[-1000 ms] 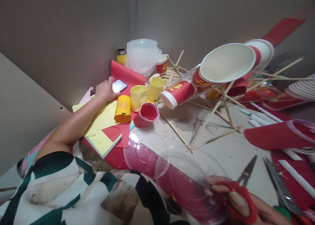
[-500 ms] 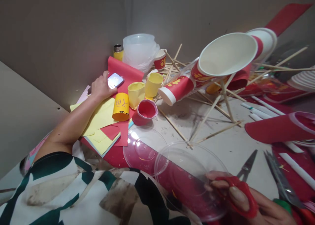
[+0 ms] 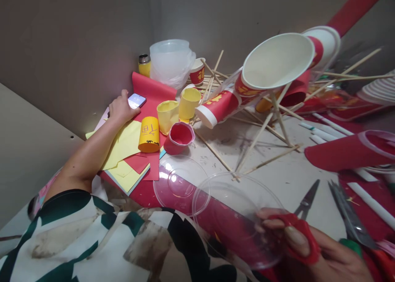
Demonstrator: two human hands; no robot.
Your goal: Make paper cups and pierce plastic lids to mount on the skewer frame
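Note:
My left hand [image 3: 120, 108] reaches far left and rests on a lit phone [image 3: 136, 100] lying on red paper [image 3: 152, 93]; its thumb lies on the screen edge, fingers curled over it. My right hand [image 3: 311, 249] at the bottom right has its fingers through the red handles of a pair of scissors [image 3: 300, 222], blades apart and pointing up toward the table. A clear plastic lid [image 3: 234, 216] lies under that hand, and a smaller clear lid [image 3: 182, 185] beside it.
Yellow cups [image 3: 168, 115], an orange cup [image 3: 148, 134] and a red cup [image 3: 179, 137] stand on yellow and red paper sheets [image 3: 126, 148]. Red paper cups on wooden sticks [image 3: 277, 64] rise at the right. A second pair of scissors [image 3: 350, 216] and white tubes [image 3: 330, 127] lie right.
The view has shifted slightly, so everything sits a little lower-left. Both hands keep their hold; the left hand stays on the phone.

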